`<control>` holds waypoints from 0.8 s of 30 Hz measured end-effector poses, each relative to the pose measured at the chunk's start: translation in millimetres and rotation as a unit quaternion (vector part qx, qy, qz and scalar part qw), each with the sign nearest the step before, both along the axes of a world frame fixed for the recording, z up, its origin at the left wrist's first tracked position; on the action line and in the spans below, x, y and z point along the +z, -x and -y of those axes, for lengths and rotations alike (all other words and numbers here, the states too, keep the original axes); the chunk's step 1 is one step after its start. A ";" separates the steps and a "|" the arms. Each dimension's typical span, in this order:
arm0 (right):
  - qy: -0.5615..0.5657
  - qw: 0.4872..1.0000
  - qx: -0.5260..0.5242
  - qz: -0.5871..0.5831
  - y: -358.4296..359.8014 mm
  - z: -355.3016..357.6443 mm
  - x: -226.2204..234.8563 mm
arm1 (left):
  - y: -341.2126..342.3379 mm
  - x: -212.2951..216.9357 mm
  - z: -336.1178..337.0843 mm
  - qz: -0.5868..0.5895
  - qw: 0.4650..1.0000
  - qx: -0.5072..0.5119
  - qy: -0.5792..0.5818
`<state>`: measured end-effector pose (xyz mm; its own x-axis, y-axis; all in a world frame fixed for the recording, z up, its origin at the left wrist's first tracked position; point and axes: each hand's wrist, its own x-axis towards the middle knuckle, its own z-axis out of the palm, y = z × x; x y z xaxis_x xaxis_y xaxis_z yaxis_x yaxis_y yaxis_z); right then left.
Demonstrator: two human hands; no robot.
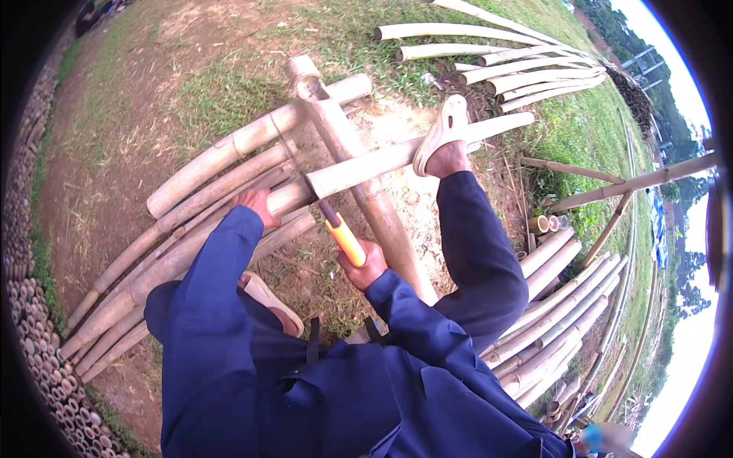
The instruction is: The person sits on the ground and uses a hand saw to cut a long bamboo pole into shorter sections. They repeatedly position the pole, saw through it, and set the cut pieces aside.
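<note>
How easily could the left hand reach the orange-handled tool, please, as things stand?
Probably yes: the left hand rests on the bamboo pole, and only open space shows between it and the orange-handled tool that the right hand grips.

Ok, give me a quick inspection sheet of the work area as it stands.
Surface: bare dirt with grass patches.
Job's things: bamboo pole lying across a post; a sandalled foot presses on it.
Clutter: bamboo poles at left, split bamboo pile at right, more beyond.
Grippers: left hand on the pole; right hand grips an orange-handled tool, its blade hidden.
Cables: nothing seen.
Surroundings: stacked bamboo ends along the left edge, trees far right.
</note>
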<state>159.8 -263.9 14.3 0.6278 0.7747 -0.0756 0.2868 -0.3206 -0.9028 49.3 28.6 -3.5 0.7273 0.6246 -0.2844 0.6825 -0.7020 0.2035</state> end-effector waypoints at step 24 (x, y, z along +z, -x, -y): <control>0.068 0.997 0.006 -0.023 34.9 107.5 67.4 | -3.5 6.8 -8.0 -0.035 0.998 0.006 0.045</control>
<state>124.9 -371.4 81.7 0.6123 0.7623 -0.2099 0.2499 -0.4384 -0.8633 52.8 36.5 3.3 0.6960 0.6031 -0.3897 0.7056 -0.6749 0.2157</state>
